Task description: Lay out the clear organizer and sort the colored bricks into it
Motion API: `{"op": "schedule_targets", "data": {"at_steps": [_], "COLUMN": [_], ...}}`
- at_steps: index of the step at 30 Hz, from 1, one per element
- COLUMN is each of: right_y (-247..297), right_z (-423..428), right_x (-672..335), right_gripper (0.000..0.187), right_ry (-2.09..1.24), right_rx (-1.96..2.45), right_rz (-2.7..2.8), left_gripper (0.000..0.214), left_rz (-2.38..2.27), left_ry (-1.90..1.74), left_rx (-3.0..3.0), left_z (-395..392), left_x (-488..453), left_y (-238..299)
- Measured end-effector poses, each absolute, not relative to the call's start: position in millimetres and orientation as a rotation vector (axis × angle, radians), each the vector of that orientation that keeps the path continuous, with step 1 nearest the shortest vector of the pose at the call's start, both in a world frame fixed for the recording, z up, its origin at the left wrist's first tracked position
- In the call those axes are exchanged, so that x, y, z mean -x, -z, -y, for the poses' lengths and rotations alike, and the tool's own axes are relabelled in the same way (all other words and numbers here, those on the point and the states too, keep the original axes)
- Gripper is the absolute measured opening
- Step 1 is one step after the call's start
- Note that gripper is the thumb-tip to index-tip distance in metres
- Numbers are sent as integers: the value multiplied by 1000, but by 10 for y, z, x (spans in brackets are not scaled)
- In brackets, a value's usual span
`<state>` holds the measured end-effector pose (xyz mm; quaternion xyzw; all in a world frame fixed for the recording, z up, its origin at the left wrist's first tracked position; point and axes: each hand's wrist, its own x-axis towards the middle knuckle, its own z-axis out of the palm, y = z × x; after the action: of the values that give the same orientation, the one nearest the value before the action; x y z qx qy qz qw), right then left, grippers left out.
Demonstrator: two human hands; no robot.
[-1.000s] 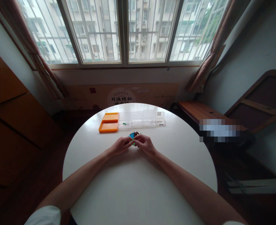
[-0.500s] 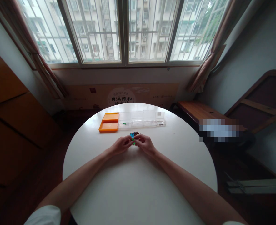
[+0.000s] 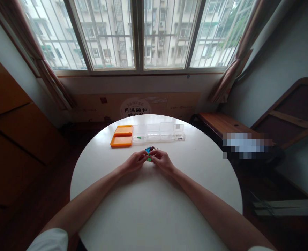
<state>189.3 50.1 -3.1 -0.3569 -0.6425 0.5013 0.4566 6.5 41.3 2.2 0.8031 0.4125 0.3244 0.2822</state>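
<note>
My left hand (image 3: 134, 161) and my right hand (image 3: 162, 161) rest on a round white table (image 3: 154, 202), fingertips meeting at a small green piece (image 3: 149, 159). Both hands have fingers curled in a pinch round that piece. Just beyond the fingers lies a little heap of small coloured pieces (image 3: 149, 150), blue, green and dark. Farther back stands a clear compartment box (image 3: 157, 132) with an orange lid (image 3: 121, 136) lying open at its left. One green piece (image 3: 135, 138) sits in the box's leftmost compartment.
Behind the table runs a barred window with curtains at both sides, and a cardboard panel (image 3: 135, 106) leans under the sill. A wooden bench (image 3: 222, 125) stands at the right, a wooden cabinet (image 3: 12, 132) at the left.
Almost nothing: both hands stay pinched together at the green piece, with only slight finger shifts.
</note>
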Motion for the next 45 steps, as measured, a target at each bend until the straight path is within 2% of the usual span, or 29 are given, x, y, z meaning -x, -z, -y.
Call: {"op": "schedule_targets", "data": {"at_steps": [14,29,45], "right_y": [67,5,11], "right_z": [-525,-500,-506], "right_x": [-1899,-1902,-1916], "right_gripper": [29,27,24], "right_ry": [-1241,-1250,-1251], "right_rx": [825,859,852], "right_rz": [1592,1637,1684], "left_gripper": [31,42,37], "left_rz": [-1109,-1099,-1059], "left_ry": [-829,-827,-857], "left_rx": [-2196,-2174,-2153], "left_z": [-412,-407,-389], "left_x": [-64,-62,-70], "left_y": [-16,-58,-95]}}
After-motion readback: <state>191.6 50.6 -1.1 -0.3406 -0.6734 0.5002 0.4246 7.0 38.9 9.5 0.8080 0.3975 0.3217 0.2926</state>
